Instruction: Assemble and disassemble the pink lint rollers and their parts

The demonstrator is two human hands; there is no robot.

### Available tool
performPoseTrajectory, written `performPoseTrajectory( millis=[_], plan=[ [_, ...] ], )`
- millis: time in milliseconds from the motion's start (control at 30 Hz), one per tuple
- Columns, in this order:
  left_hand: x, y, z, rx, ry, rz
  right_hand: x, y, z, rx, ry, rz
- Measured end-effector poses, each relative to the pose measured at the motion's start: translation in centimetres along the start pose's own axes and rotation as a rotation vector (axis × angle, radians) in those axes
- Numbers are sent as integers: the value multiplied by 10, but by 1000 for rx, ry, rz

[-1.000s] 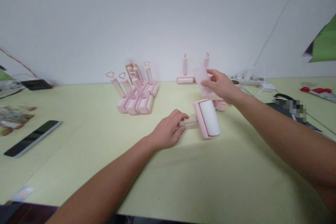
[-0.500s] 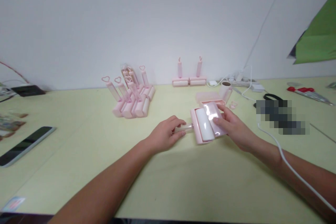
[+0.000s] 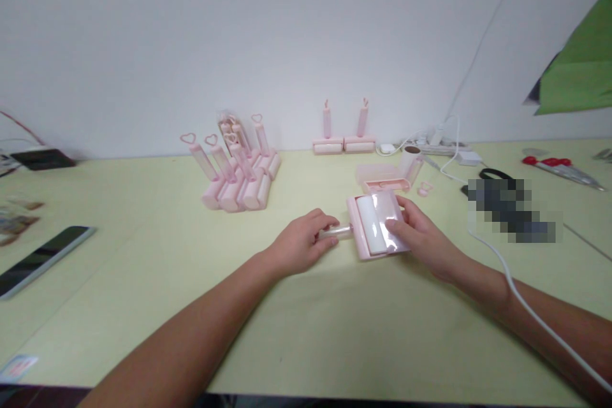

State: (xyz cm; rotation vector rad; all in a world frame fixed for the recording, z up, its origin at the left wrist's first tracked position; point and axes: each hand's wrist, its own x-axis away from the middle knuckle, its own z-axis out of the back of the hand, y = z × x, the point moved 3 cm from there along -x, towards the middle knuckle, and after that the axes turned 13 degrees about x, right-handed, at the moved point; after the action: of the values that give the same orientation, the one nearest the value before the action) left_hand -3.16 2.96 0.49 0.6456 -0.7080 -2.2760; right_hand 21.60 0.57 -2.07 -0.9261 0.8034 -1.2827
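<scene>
A pink lint roller [image 3: 359, 229] with a white roll lies sideways between my hands, over the middle of the table. My left hand [image 3: 306, 242] is closed around its clear handle. My right hand [image 3: 421, 233] grips a translucent pink cover [image 3: 388, 207], thumb on top and fingers mostly hidden behind it. The cover overlaps the right part of the roll, leaving a white strip bare on the left. Just beyond lie a pink roller part with a clear cover [image 3: 380, 173], a paper roll [image 3: 412, 164] and a small pink heart-shaped piece [image 3: 424, 189].
Several pink lint rollers [image 3: 234, 188] stand upright at the back left. Two more [image 3: 344, 145] are against the wall. A phone [image 3: 45, 261] lies at left. A power strip [image 3: 437, 148], a black strap [image 3: 497, 175] and red-handled scissors [image 3: 549, 162] are at right. A white cable [image 3: 530, 309] crosses my right forearm.
My right hand has brought the cover squarely onto the lint roller; before, it was tilted against the roll. My left hand keeps its hold on the handle. The view has shifted slightly.
</scene>
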Motion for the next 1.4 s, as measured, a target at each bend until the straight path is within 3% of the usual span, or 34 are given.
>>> performPoseTrajectory(
  millis=[500,800,1000,1400],
  plan=[
    [1,9,-3,-195,48,3,-2,10,4,78,35,98],
    [2,9,1,-211,109,-48,4,3,3,-49,75,234],
    [4,9,3,-261,177,-160,6,-2,5,-106,78,337],
    [6,11,5,-317,256,-304,12,-13,11,64,197,376]
  ],
)
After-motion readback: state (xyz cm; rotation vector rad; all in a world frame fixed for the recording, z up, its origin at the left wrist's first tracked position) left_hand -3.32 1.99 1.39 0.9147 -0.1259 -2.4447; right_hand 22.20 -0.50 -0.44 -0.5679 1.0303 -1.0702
